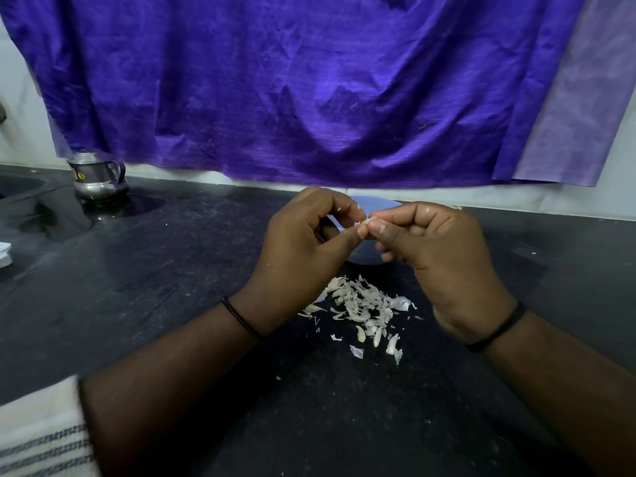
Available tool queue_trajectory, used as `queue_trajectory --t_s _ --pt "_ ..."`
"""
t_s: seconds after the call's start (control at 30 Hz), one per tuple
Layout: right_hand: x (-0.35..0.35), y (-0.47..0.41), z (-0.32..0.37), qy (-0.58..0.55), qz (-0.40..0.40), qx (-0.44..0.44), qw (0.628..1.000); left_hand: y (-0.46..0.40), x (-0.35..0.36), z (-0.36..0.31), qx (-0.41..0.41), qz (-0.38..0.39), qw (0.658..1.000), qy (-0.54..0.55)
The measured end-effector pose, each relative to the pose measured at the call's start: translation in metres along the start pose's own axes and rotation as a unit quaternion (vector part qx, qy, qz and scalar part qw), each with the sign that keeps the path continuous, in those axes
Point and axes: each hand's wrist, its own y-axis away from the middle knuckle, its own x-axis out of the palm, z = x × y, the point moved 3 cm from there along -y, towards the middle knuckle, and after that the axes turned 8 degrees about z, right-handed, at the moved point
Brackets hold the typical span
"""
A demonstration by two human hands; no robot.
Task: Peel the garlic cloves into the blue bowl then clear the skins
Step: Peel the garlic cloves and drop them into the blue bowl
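Both hands meet above the blue bowl (364, 256), which is mostly hidden behind them on the black counter (172, 287). The right hand (444, 256) pinches a garlic clove (369, 221) at its fingertips; the left hand (303, 246), at nine o'clock of the clove, nips its end between thumb and forefinger. The skins (361, 308) lie heaped at six o'clock of the bowl.

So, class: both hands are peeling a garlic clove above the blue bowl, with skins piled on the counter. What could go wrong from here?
1. Skin torn from the garlic clove may drop into the blue bowl directly below.
2. The loose skins beneath the left hand and right hand could scatter if a wrist brushes them.
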Motion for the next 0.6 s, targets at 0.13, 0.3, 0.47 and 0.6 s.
queue_trajectory --t_s 0.13,0.3,0.47,0.6 --pt "0.002 0.0 -0.002 -0.032 0.049 0.054 0.997 -0.003 -0.005 0.001 0.073 0.003 0.993 -0.093" --pt "0.006 0.001 -0.005 -0.054 0.1 0.098 0.989 -0.007 -0.008 0.004 0.105 0.055 0.986 -0.118" --pt "0.011 0.003 -0.006 -0.109 0.12 0.122 0.979 -0.006 -0.007 0.002 0.098 0.105 0.987 -0.079" --pt "0.012 0.005 -0.006 -0.123 0.098 0.125 0.98 -0.004 -0.005 0.001 0.083 0.11 0.989 -0.054"
